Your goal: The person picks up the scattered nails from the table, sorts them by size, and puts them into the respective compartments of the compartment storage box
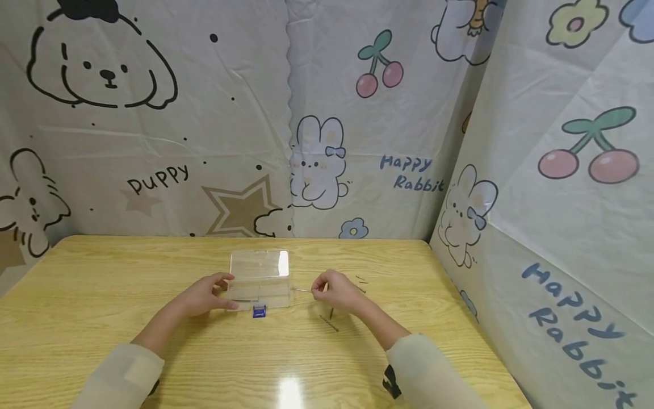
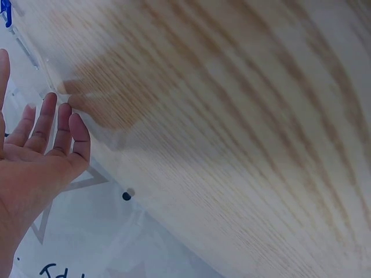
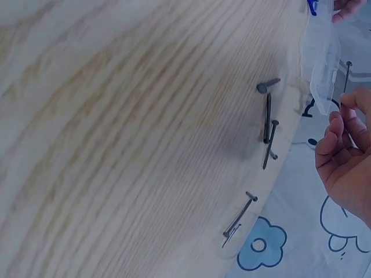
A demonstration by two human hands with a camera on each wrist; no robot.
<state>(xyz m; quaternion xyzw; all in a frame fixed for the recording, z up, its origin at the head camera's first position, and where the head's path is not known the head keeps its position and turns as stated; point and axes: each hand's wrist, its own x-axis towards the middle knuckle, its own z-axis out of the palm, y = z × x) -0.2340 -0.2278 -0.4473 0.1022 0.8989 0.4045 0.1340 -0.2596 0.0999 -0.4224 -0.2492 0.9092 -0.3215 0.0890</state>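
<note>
A clear plastic box with its lid raised and a blue latch stands mid-table. My left hand rests against the box's left side; in the left wrist view its fingers are straight and reach the clear box edge. To the right of the box, my right hand pinches a thin nail whose tip points at the box. The right wrist view shows the right hand's fingers curled, the nail next to the box.
Several loose nails lie on the wooden table under and right of my right hand, also visible as nails in the right wrist view. Printed cartoon sheets wall in the back and right side.
</note>
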